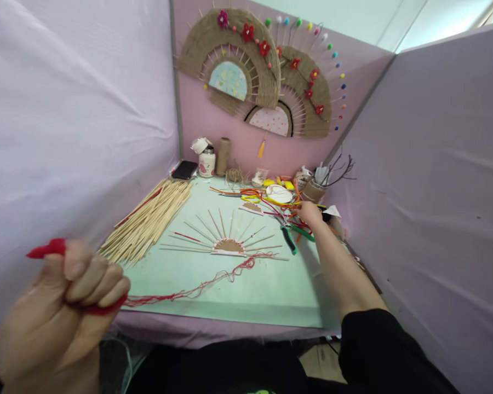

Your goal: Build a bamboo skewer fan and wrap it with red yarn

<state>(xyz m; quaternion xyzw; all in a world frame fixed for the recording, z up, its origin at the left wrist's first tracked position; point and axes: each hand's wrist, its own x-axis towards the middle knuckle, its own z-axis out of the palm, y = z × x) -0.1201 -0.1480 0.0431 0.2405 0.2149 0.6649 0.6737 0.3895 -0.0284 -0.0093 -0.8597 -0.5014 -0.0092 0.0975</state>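
Note:
In the lower left, my left hand [72, 306] is closed in a fist around red thread [152, 299]; a red end sticks out above the thumb. The loose, tangled strands trail across the pale green tabletop to a half-round fan frame [230, 246], a cardboard piece with thin sticks spreading from it. My right hand [309, 213] reaches into the clutter at the back right, its fingers curled and partly hidden among orange and red strips. What they grip, if anything, cannot be made out. Beside it lie green-and-black handled pliers [288, 239].
A heap of thin wooden sticks [148, 221] lies at left, with a phone [184, 169] behind it. Along the back stand a jar [207, 162], a twine spool [223, 157] and a pot [313, 191] near dark twigs. Woven fans [238, 33] hang on the pink wall; cloth-covered partitions flank the table.

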